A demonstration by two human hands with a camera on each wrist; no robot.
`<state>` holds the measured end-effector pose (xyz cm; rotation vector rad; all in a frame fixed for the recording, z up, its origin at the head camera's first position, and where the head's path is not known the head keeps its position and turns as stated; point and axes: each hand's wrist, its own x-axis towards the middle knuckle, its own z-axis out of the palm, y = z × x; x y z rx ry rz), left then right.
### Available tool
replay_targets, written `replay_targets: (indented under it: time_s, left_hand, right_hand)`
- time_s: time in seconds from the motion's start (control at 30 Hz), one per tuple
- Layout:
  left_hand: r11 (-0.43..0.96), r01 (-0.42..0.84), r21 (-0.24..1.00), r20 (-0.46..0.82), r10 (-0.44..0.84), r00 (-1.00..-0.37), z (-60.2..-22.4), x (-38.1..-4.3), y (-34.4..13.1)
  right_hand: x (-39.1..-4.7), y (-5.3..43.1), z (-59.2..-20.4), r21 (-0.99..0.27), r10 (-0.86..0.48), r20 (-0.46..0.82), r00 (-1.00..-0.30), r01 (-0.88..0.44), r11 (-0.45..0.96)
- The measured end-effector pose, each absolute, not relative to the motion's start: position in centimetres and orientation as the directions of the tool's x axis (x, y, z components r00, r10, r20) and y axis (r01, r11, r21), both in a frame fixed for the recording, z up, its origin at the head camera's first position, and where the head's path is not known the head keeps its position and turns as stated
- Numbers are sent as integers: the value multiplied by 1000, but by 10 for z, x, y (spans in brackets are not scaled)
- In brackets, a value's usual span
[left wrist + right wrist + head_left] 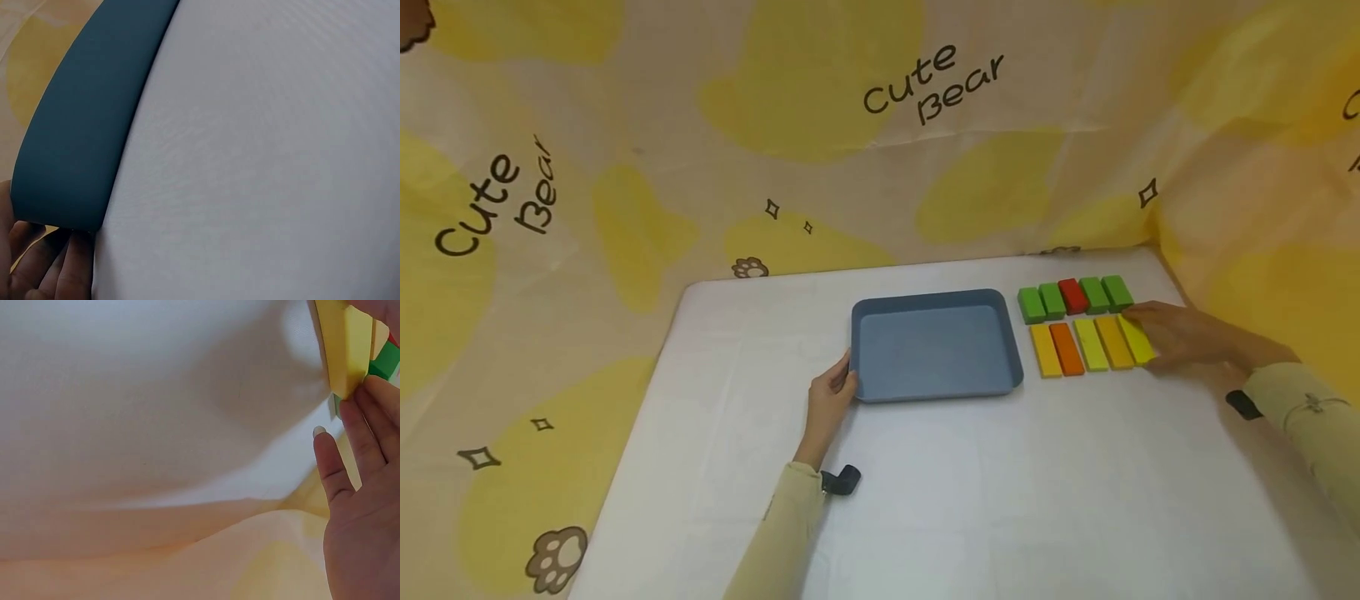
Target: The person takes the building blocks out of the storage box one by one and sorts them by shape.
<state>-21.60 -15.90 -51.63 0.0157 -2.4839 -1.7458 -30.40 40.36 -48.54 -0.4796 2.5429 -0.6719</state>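
Observation:
A blue-grey rectangular tray (936, 350) lies on the white table, nothing in it. My left hand (830, 400) grips its left side near the front corner; in the left wrist view, curled fingers (76, 265) meet the tray wall (78, 131). To the tray's right are two rows of coloured blocks. My right hand (1187, 337) pinches the yellow block (1135, 340) at the right end of the front row, thumb at its near end and fingers at its far end. In the right wrist view the little finger stands away from the yellow block (347, 350).
Beside the held block are a yellow-orange block (1113, 342), a lime block (1090, 344), an orange block (1066, 348) and another yellow-orange block (1045, 350). Behind them, a red block (1072, 296) sits between green blocks (1093, 295). Patterned cloth (820, 100) surrounds the table (925, 500).

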Motion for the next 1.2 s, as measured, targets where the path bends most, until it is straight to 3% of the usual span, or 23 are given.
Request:
replay_targets:
  time_s: [0.1, 0.33, 0.67, 0.83, 1.0, 1.2]
  left_hand:
    - [338, 55, 939, 85, -74, -994, -514, -216, -160]
    - [317, 57, 947, 92, -98, -991, -543, -226, -167]
    - [311, 86, 947, 121, -97, -988, -546, -225, -165]
    - [349, 56, 936, 88, -78, -993, -545, -224, -161]
    - [499, 38, 866, 110, -116, -987, -525, -220, -161]
    - [804, 169, 570, 269, 12, -963, -489, -227, -143]
  right_hand:
    - [-303, 403, -479, -544, -419, -364, -832, -175, 820]
    - [-301, 402, -473, -487, -433, -355, -829, -231, 842]
    - [-280, 404, -472, -519, -326, -387, -862, -89, 850]
    - [-256, 399, -471, -583, -248, -130, -960, -128, 802]
    - [-246, 355, -474, -527, -219, 160, -963, -271, 805]
    - [-246, 255, -462, -455, -260, 299, -918, -377, 807]
